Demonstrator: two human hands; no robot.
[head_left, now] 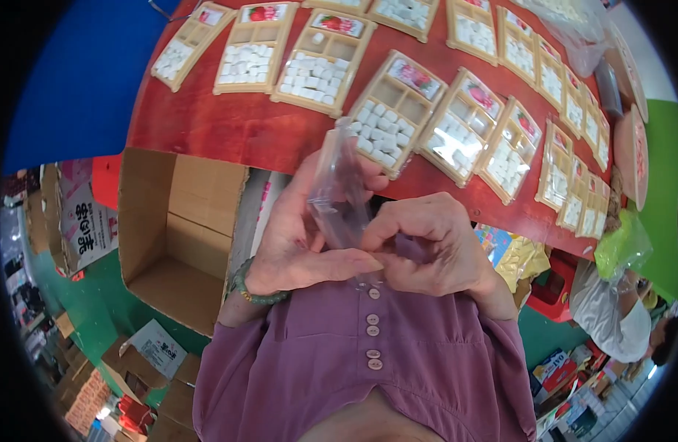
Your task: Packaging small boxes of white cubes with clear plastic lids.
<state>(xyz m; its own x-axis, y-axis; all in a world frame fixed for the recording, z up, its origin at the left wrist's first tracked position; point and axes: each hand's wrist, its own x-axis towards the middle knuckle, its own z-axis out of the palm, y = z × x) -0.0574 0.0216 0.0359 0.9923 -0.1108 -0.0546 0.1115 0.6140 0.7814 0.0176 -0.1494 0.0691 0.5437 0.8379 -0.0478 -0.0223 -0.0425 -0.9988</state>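
Note:
In front of my chest, my left hand [283, 239] grips a clear plastic bag [339, 199], its thumb lying across the lower part and its fingers behind. My right hand [434, 243] pinches the right edge of the bag near its lower end, fingers curled in. Whether anything is inside the bag is hard to make out. Just beyond my hands, on the red table [206, 132], lies a beige tray [387, 132] of small white pieces with a pink picture card at its far end.
Similar trays [309, 77] spread over the table, several more to the right [508, 162]. An open cardboard box [184, 236] stands below the table's left edge. At the far right are a large clear bag [567, 29], a yellow-green bag [622, 247] and another person [611, 317].

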